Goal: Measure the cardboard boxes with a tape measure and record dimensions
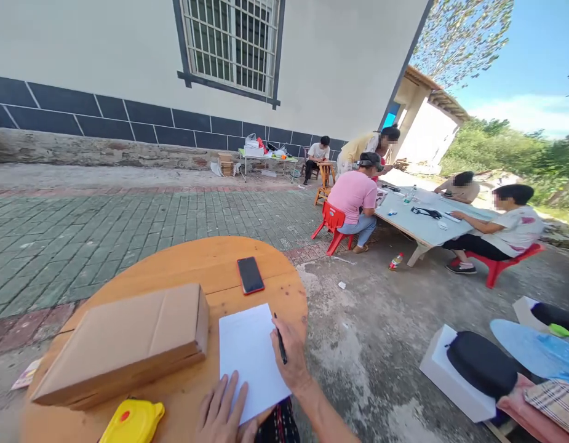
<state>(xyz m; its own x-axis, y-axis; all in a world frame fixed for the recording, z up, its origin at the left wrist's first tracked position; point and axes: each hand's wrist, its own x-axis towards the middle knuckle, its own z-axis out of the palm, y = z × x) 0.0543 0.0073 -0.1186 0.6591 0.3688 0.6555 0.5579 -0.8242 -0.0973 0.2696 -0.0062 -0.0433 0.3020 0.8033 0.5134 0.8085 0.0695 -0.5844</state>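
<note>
A white sheet of paper point(250, 351) lies on the round wooden table point(214, 264) in front of me, with faint marks near its top. My right hand point(288, 357) rests at the sheet's right edge, its fingers closed around a black pen point(280, 341). At the lower left of the paper, my left hand point(225, 409) lies flat with fingers spread, touching the sheet's edge. Beyond the paper is a dark-screened phone point(250, 275) with a red edge.
A closed cardboard box point(127, 332) covers much of the table's left side, with a yellow tape measure point(133, 421) before it. People sit and stand around a light table point(422, 215) at right. A black case point(481, 363) on a white box stands lower right.
</note>
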